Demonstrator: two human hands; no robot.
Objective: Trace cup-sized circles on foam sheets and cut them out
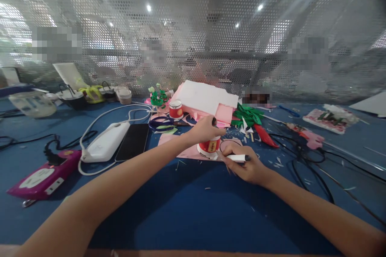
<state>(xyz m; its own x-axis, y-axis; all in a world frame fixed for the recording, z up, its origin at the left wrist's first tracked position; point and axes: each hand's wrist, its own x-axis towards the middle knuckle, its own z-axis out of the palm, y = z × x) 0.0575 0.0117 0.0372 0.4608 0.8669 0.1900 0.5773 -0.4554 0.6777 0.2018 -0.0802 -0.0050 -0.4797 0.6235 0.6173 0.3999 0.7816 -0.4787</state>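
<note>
In the head view my left hand (pixel 206 130) grips a small red-and-white cup (pixel 210 145) from above. The cup's white rim rests on a pink sheet of paper (pixel 189 152). A bit of something dark shows at the left fingers; I cannot make out what it is. My right hand (pixel 245 164) is closed around a white marker (pixel 237 158) with a black end, low beside the cup. Its tip is hidden by the fingers. A dark curved line, partly covered, is drawn on the pink paper to the right of the cup.
Behind are another red cup (pixel 176 109), scissors (pixel 164 123), white sheets (pixel 208 96) and green strips (pixel 247 115). On the left lie a phone (pixel 132 142), a white power bank-like device (pixel 105 142) and a purple power strip (pixel 45 174). Black cables (pixel 301 156) and a glue gun (pixel 309 136) occupy the right.
</note>
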